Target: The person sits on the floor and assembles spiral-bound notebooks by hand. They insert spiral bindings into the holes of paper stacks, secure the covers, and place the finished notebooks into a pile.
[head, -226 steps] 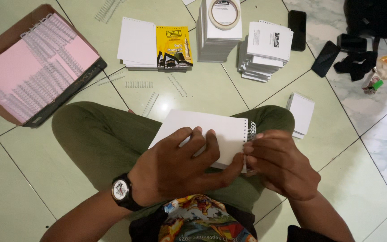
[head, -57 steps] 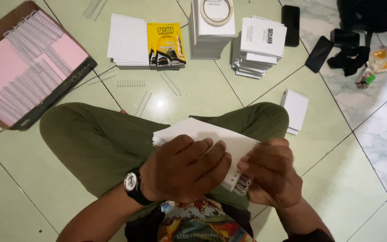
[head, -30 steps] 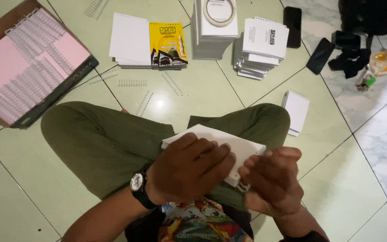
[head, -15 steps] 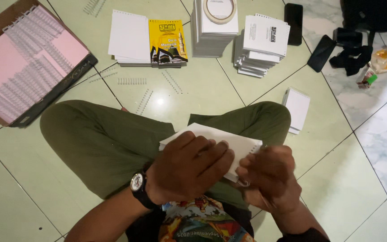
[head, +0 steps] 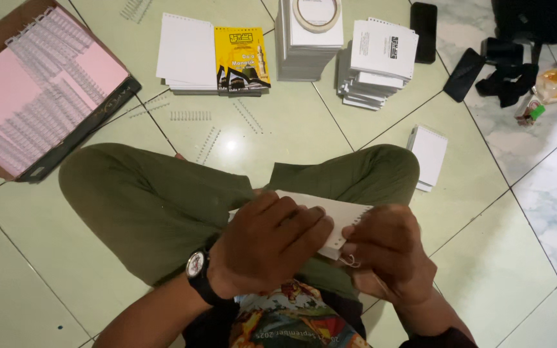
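Observation:
I sit cross-legged on a tiled floor with a white punched booklet (head: 343, 216) resting on my lap. My left hand (head: 269, 241), with a wristwatch on its wrist, lies flat over the booklet and grips it. My right hand (head: 388, 251) pinches the booklet's punched right edge, where a white wire binding coil (head: 351, 260) shows between the fingers. Much of the booklet is hidden under both hands.
A cardboard box (head: 66, 138) of white binding coils on pink paper lies at the left. Ahead are a white sheet pile (head: 185, 51), a yellow cover (head: 242, 58), a tall stack with a tape roll (head: 317, 13), bound booklets (head: 378, 61), loose coils (head: 191, 116), a small pad (head: 430, 154) and phones (head: 423, 22).
The booklet has turned from lying flat with its coil edge up to tilted in my lap. My right hand has shifted along its punched edge, and my left hand has stayed on top.

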